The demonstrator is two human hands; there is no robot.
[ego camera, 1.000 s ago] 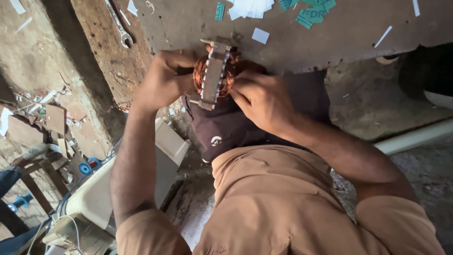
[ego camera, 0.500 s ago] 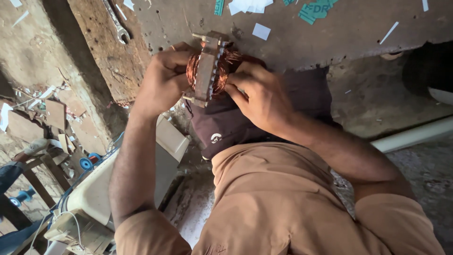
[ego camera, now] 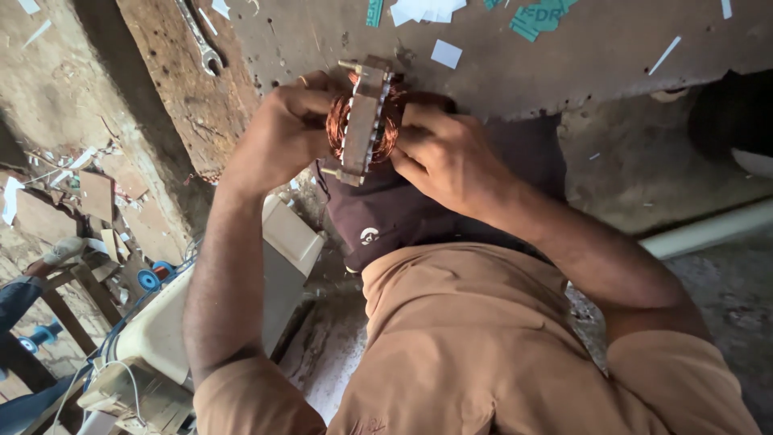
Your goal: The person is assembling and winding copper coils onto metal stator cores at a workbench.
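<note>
Far to the left of the hands lies a litter of paper scraps and board pieces (ego camera: 93, 189) on the ground, and below the left forearm stands a cream-coloured casing (ego camera: 173, 318) with wires beside it. Above and left of the left hand a wrench (ego camera: 201, 40) lies on the worn surface (ego camera: 564, 64). The left hand (ego camera: 278, 137) comes next — forearm raised steeply, wrist bent, fingers curled shut around the near side of a motor stator (ego camera: 362, 121). The stator sits between the two hands at the surface's edge, its stack of grey laminations standing on edge and copper windings bulging out on both sides. The right hand (ego camera: 447, 161) presses against the opposite side, fingers closed and bent onto the copper coil, its forearm running down and to the right toward a tan sleeve. Above the right hand, white and green paper scraps (ego camera: 447, 52) lie on the surface — beyond the right forearm a pale pipe (ego camera: 708, 229) crosses the floor.
</note>
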